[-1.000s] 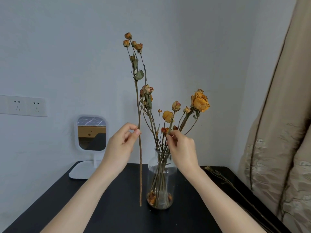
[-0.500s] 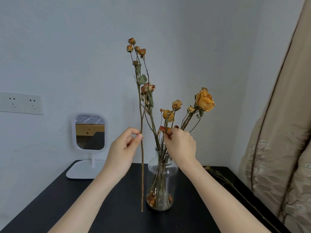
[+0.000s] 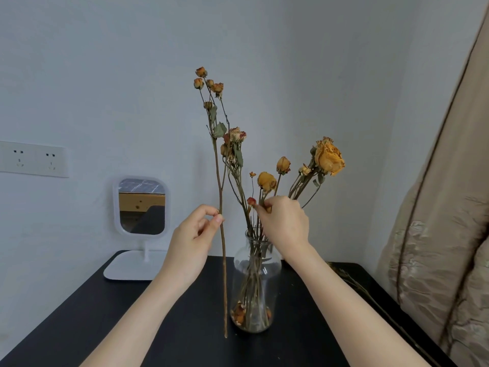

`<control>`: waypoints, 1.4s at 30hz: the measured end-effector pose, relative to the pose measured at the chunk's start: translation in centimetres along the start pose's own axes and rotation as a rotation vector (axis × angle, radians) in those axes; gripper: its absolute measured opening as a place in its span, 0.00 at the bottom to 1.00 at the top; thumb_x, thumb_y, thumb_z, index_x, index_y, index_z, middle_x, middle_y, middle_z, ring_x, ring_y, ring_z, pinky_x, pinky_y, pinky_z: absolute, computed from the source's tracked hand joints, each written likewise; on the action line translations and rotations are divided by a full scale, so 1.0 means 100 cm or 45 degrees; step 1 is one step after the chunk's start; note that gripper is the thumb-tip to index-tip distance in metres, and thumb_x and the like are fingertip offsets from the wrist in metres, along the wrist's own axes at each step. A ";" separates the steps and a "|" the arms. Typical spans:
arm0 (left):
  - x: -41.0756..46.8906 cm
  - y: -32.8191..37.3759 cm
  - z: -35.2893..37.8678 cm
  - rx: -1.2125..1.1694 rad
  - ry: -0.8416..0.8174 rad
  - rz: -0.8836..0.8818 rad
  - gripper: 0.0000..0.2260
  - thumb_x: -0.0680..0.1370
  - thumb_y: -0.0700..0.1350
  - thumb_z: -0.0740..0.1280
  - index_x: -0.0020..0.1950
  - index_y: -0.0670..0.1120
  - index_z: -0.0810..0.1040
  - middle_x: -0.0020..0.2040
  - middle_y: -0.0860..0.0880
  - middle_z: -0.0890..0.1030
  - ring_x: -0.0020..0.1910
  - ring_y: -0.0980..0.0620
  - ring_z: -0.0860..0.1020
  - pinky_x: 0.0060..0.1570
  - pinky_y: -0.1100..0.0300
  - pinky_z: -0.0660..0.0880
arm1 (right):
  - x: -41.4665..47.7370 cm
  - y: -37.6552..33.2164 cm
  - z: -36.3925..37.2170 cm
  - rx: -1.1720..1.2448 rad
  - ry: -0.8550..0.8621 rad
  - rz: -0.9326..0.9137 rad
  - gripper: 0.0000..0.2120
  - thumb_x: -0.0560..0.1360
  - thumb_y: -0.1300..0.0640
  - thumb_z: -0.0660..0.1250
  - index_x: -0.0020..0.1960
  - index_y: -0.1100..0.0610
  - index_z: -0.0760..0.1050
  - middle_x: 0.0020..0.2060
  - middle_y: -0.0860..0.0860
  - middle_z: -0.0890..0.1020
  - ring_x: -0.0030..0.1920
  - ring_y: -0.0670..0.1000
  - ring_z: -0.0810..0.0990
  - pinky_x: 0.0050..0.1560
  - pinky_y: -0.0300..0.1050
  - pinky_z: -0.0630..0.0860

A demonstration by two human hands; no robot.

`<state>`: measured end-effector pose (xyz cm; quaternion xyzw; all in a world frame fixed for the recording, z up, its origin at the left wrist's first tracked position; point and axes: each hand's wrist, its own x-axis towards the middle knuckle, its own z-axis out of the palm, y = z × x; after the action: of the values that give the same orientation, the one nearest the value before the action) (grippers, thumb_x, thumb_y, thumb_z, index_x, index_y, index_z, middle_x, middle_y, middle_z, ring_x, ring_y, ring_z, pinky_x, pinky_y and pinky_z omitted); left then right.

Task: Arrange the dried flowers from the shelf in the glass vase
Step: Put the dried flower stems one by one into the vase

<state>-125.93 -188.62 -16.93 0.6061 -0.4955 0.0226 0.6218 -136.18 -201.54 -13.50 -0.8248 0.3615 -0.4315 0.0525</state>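
Observation:
A clear glass vase [image 3: 256, 282] stands on the black table [image 3: 79, 321], holding several dried orange roses [image 3: 328, 157]. My left hand [image 3: 194, 239] pinches a long dried flower stem [image 3: 221, 197] upright, just left of the vase; small orange buds top it and its lower end hangs close to the tabletop. My right hand [image 3: 284, 223] is closed on the stems of the roses in the vase, just above the vase's neck. Fallen petals lie inside the vase bottom.
A white-framed mirror [image 3: 141, 207] on a flat base stands at the back left of the table. A wall socket plate [image 3: 33, 158] is on the left wall. A beige curtain [image 3: 444, 221] hangs at the right. A loose dried stem [image 3: 354, 282] lies along the table's right edge.
The view has shifted slightly. My left hand keeps the long stem upright beside the vase, and my right hand has stayed on the stems in the vase, shifting a little.

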 end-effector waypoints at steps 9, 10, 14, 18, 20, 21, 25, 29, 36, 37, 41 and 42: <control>-0.001 -0.003 -0.002 -0.004 0.025 -0.002 0.04 0.78 0.47 0.61 0.45 0.55 0.73 0.28 0.49 0.70 0.25 0.58 0.66 0.29 0.64 0.65 | 0.000 0.002 0.000 0.097 0.021 0.022 0.15 0.77 0.47 0.62 0.43 0.57 0.80 0.30 0.51 0.79 0.32 0.52 0.79 0.34 0.42 0.76; -0.001 -0.002 -0.002 -0.010 0.023 -0.005 0.04 0.78 0.47 0.61 0.45 0.54 0.73 0.28 0.48 0.70 0.24 0.58 0.66 0.29 0.63 0.64 | -0.001 0.003 0.001 0.061 -0.022 0.022 0.14 0.77 0.47 0.63 0.45 0.56 0.81 0.32 0.51 0.80 0.33 0.51 0.79 0.35 0.41 0.75; -0.002 -0.003 -0.001 0.005 0.018 -0.007 0.04 0.79 0.47 0.61 0.46 0.53 0.73 0.28 0.50 0.70 0.24 0.59 0.68 0.28 0.68 0.64 | -0.012 0.008 0.002 0.091 -0.113 -0.016 0.16 0.77 0.52 0.63 0.64 0.52 0.73 0.45 0.52 0.83 0.41 0.52 0.82 0.44 0.45 0.80; -0.001 -0.005 -0.002 -0.004 0.048 -0.042 0.04 0.79 0.46 0.61 0.49 0.49 0.74 0.32 0.47 0.75 0.24 0.61 0.70 0.24 0.69 0.66 | -0.048 0.023 0.003 0.232 0.120 -0.130 0.15 0.75 0.54 0.65 0.61 0.50 0.68 0.29 0.42 0.75 0.27 0.39 0.76 0.29 0.27 0.70; -0.002 -0.007 -0.001 -0.028 0.067 -0.064 0.04 0.79 0.46 0.61 0.50 0.48 0.74 0.33 0.47 0.76 0.23 0.61 0.70 0.24 0.71 0.66 | -0.072 0.035 0.009 0.233 0.172 -0.054 0.12 0.74 0.52 0.66 0.54 0.50 0.66 0.29 0.41 0.72 0.27 0.38 0.74 0.25 0.27 0.68; -0.003 -0.008 0.000 -0.031 0.077 -0.072 0.04 0.79 0.45 0.61 0.50 0.47 0.75 0.32 0.47 0.75 0.23 0.61 0.69 0.24 0.72 0.65 | -0.081 0.041 0.013 0.240 0.140 0.028 0.14 0.74 0.50 0.66 0.55 0.51 0.66 0.33 0.41 0.73 0.30 0.39 0.75 0.27 0.28 0.70; -0.008 -0.009 0.004 -0.048 0.081 -0.118 0.06 0.79 0.45 0.61 0.51 0.45 0.75 0.28 0.50 0.71 0.22 0.60 0.67 0.23 0.72 0.64 | -0.081 0.056 0.037 0.360 -0.130 0.348 0.31 0.70 0.44 0.70 0.67 0.57 0.64 0.59 0.52 0.73 0.59 0.49 0.74 0.55 0.40 0.75; -0.010 -0.009 0.003 0.000 0.109 -0.116 0.05 0.79 0.46 0.61 0.51 0.47 0.75 0.29 0.50 0.72 0.23 0.59 0.69 0.24 0.72 0.65 | -0.060 0.044 0.055 0.531 -0.230 0.400 0.30 0.68 0.43 0.72 0.63 0.56 0.68 0.60 0.51 0.75 0.62 0.50 0.73 0.61 0.49 0.73; -0.006 -0.011 -0.003 -0.040 0.197 -0.124 0.06 0.78 0.46 0.61 0.50 0.46 0.75 0.23 0.57 0.71 0.22 0.62 0.69 0.26 0.71 0.67 | -0.049 0.052 0.063 0.540 -0.193 0.337 0.23 0.66 0.40 0.72 0.53 0.50 0.70 0.50 0.45 0.77 0.56 0.49 0.76 0.62 0.54 0.72; -0.005 -0.013 -0.004 -0.051 0.209 -0.135 0.06 0.79 0.46 0.61 0.50 0.45 0.75 0.22 0.56 0.70 0.22 0.61 0.69 0.25 0.71 0.67 | -0.048 0.056 0.063 0.533 -0.205 0.319 0.23 0.66 0.40 0.72 0.54 0.50 0.71 0.50 0.45 0.78 0.56 0.48 0.76 0.62 0.53 0.72; -0.004 -0.016 -0.002 -0.087 0.227 -0.169 0.06 0.79 0.45 0.60 0.50 0.45 0.75 0.21 0.55 0.69 0.21 0.60 0.68 0.22 0.73 0.65 | -0.042 0.072 0.061 0.605 -0.266 0.293 0.22 0.66 0.43 0.73 0.55 0.49 0.73 0.51 0.43 0.79 0.54 0.43 0.75 0.53 0.37 0.71; -0.004 -0.017 -0.001 -0.089 0.231 -0.173 0.05 0.79 0.45 0.60 0.49 0.46 0.75 0.21 0.54 0.69 0.21 0.60 0.68 0.22 0.73 0.65 | -0.041 0.075 0.059 0.638 -0.294 0.289 0.21 0.66 0.44 0.73 0.55 0.48 0.73 0.50 0.41 0.78 0.53 0.42 0.74 0.51 0.34 0.69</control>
<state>-125.04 -188.77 -18.36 0.6116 -0.3955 0.0178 0.6850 -137.38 -205.74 -22.91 -0.7841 0.3252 -0.4022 0.3430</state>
